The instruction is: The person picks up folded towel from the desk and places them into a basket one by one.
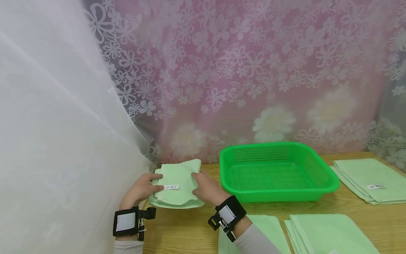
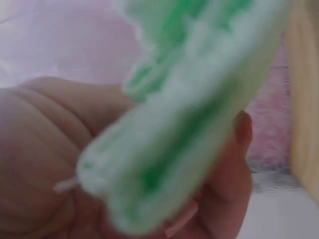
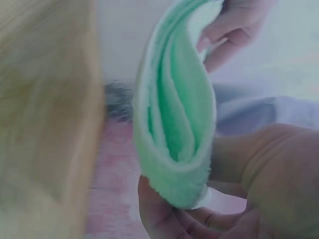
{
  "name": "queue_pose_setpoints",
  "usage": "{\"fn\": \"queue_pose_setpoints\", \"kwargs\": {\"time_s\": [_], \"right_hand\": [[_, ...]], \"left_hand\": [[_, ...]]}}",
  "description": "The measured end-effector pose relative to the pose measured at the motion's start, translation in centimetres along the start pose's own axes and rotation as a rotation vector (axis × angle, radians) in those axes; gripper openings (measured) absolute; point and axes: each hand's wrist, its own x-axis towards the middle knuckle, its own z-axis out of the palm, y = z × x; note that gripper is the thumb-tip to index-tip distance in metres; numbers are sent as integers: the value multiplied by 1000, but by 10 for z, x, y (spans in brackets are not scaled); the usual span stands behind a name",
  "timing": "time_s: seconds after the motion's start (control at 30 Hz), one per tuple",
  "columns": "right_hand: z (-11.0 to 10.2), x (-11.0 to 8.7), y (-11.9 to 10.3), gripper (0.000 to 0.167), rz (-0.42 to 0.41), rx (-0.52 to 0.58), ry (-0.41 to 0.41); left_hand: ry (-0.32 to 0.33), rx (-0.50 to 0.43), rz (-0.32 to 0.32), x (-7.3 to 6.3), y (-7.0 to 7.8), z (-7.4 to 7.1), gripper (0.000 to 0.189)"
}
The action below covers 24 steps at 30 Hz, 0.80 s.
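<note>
Pale-green towel [image 1: 182, 178], bright-green basket [image 1: 276, 196]

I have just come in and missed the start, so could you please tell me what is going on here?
A person grips a folded pale green cloth, with the left hand on one side and the right hand on the other. A green basket stands to its right on the wooden table, and three similar cloths lie there too.

The right fingers [image 3: 155, 205] grip a folded green cloth [image 3: 175, 119] at its rounded bend, left fingers [image 3: 222, 53] beyond.
</note>
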Motion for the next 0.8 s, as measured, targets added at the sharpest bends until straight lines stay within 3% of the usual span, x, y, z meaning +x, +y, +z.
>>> {"fn": "queue_pose_setpoints", "kwargs": {"time_s": [0.13,0.37,0.5,0.8], "right_hand": [[-16,-7,-3,57,-15,20,38],[-28,-22,3,57,-17,39,91],[-41,-36,8,56,-18,35,124],[-88,-73,29,58,37,12,152]], "left_hand": [[6,-7,21,-4,12,-3,48],[11,-41,1,-9,30,4,50],[19,-47,25,-14,45,8,50],[3,-67,117,-12,87,38,48]]}}
